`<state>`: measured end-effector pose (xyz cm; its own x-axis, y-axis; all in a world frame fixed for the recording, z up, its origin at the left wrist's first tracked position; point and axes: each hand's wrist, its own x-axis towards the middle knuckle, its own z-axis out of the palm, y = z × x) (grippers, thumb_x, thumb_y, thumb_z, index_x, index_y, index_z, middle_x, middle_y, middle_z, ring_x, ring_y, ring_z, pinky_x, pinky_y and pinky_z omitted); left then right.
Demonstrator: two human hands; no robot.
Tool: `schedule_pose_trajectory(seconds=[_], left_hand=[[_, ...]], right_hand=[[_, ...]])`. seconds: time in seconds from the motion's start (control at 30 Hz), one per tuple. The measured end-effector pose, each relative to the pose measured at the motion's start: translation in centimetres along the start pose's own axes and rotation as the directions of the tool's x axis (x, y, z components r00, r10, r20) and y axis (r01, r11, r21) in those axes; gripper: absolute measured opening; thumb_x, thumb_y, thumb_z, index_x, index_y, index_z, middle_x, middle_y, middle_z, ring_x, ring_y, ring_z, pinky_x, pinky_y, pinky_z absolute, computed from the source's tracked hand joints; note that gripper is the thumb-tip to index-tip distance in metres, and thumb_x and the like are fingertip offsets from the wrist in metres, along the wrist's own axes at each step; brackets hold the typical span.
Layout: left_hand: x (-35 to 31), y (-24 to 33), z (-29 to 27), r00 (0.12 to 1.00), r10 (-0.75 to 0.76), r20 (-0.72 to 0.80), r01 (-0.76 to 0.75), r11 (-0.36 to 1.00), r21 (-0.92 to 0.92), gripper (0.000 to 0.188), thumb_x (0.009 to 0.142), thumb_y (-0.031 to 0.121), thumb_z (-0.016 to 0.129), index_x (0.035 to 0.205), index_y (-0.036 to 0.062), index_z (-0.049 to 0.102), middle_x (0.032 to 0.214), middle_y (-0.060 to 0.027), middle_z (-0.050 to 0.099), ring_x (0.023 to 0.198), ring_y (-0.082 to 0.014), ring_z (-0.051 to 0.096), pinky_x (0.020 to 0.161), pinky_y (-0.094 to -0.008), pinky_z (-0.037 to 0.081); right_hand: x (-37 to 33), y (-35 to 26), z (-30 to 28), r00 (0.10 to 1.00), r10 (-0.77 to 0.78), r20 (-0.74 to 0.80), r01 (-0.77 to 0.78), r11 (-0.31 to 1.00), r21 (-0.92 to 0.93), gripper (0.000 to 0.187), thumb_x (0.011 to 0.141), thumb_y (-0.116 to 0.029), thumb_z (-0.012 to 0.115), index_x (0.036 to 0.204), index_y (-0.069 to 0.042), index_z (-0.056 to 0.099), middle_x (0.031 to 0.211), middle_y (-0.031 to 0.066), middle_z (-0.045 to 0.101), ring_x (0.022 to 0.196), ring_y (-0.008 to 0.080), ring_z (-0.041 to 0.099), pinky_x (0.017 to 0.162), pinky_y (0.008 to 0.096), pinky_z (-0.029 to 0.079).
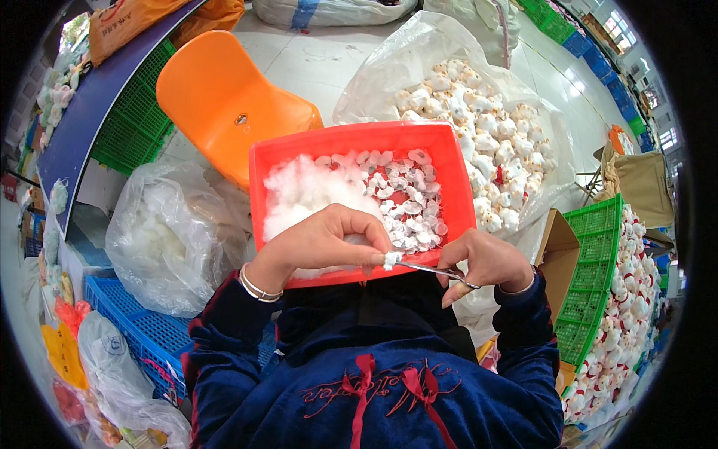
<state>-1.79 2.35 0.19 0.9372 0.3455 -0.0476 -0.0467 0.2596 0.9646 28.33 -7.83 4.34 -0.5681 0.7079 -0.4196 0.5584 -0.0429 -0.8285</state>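
My left hand (318,238) pinches a small white fabric piece (391,260) between thumb and fingers, over the near edge of a red plastic tub (257,179). My right hand (485,260) is closed around slim metal forceps (425,268) with a finger ring. Their tip meets the white piece; whether it is inside cannot be made out. Fluffy white stuffing (310,187) fills the tub's left side. Many small white fabric pieces, some showing red, with clear discs (411,206) lie on its right side. The tub sits at my lap.
An orange chair (224,97) stands beyond the tub. A clear bag of stuffed white pieces (486,142) lies far right. Bagged stuffing (161,239) and a blue crate (146,318) are at left. A green crate (594,269) and heaped white-and-red items (621,322) stand right.
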Motion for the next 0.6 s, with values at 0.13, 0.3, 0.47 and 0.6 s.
schedule_pose_trajectory(seconds=[0.13,0.3,0.47,0.6], left_hand=[[-0.1,1.4,0.3,0.994,0.068,-0.091,-0.074,0.995,-0.073,0.022,0.089,0.001,0.073,0.111,-0.0012,0.072,0.114,-0.013,0.071,0.096,-0.0145,0.068,0.089,-0.0306,0.054],[1.1,1.2,2.8,0.995,0.034,-0.095,-0.015,0.982,0.187,0.019,0.091,0.003,0.074,0.11,-0.0015,0.072,0.104,-0.0086,0.073,0.083,-0.0111,0.07,0.077,-0.0253,0.056],[0.3,1.7,2.4,0.962,-0.021,-0.273,0.06,0.989,0.137,0.008,0.091,0.002,0.072,0.098,-0.0009,0.071,0.089,-0.0021,0.072,0.081,-0.0078,0.067,0.075,-0.0229,0.054],[-1.1,2.1,0.8,0.936,0.053,-0.348,0.02,0.979,0.205,0.006,0.091,0.003,0.071,0.097,0.0004,0.07,0.092,-0.0019,0.071,0.084,-0.0069,0.065,0.074,-0.0227,0.052]], right_hand=[[-0.2,-0.5,-0.2,0.999,0.036,0.029,-0.036,0.999,0.011,0.038,0.074,-0.031,0.094,0.081,-0.001,0.071,0.065,0.0017,0.062,0.063,0.0096,0.057,0.058,0.0292,0.045],[0.1,-0.8,-0.1,0.997,0.08,0.0,-0.08,0.997,0.013,0.038,0.075,-0.03,0.094,0.08,-0.001,0.07,0.064,0.0007,0.062,0.062,0.0081,0.055,0.058,0.0287,0.044],[-0.2,-0.4,-0.2,0.994,0.111,-0.024,-0.109,0.991,0.072,0.038,0.076,-0.03,0.094,0.079,-0.002,0.069,0.064,0.0001,0.06,0.062,0.0078,0.054,0.058,0.0284,0.043],[-1.5,0.3,-0.3,0.982,0.174,-0.069,-0.173,0.985,0.024,0.038,0.076,-0.031,0.093,0.078,-0.002,0.069,0.062,-0.0002,0.059,0.061,0.0078,0.053,0.058,0.0284,0.042]])
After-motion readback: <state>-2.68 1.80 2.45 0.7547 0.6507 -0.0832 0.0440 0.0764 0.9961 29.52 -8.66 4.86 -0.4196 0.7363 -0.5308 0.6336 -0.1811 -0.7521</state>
